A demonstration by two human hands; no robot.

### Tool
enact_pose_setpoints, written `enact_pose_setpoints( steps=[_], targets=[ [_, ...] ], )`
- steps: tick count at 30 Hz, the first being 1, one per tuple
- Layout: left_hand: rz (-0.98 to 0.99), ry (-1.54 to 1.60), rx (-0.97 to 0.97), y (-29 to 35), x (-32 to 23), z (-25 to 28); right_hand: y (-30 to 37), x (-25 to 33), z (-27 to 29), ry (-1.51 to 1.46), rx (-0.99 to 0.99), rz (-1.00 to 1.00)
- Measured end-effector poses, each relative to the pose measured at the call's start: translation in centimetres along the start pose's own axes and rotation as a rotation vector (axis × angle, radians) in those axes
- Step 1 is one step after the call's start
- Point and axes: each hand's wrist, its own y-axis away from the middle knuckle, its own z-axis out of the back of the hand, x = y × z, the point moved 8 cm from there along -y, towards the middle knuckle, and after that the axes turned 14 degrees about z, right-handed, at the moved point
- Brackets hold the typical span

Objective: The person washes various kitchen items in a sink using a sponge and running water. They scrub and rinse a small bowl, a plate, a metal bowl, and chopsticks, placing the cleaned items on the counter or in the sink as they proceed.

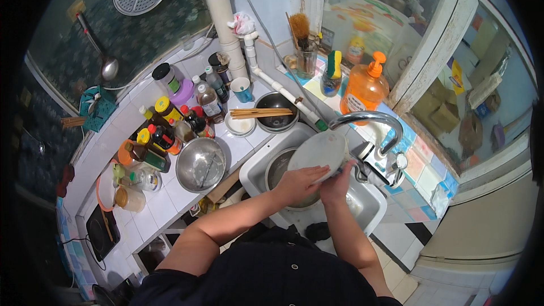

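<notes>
A white plate [318, 150] is tilted up over the sink [253, 177], under the curved chrome faucet [368, 118]. My left hand [305, 182] is at the plate's lower edge, its fingers stretched together along the face and pressed to it. At the lower right rim, my right hand [337, 184] grips the plate; its fingertips are partly hidden behind it. Below sits a round metal basin [274, 171] in the sink, partly covered by the plate and my left hand. I cannot make out whether water runs from the faucet.
Chopsticks [260, 113] lie across bowls [277, 127] left of the sink. A metal bowl [200, 164] and several sauce bottles [164, 136] crowd the tiled counter. Behind the faucet stand an orange pump bottle [364, 86] and a yellow-green sponge [334, 64]. A white pipe [280, 88] slants toward the sink.
</notes>
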Motion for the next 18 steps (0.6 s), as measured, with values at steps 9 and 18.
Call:
enact_pose_setpoints(
  steps=[9, 18],
  targets=[
    [-0.213, -0.435, -0.046, 0.6, -1.1, 0.1, -1.6, 0.1, 6.9, 0.155, -0.132, -0.092],
    [0.884, 1.09, 0.117, 5.6, 13.5, -4.6, -0.6, -5.0, 8.5, 0.18, -0.055, -0.256]
  ],
)
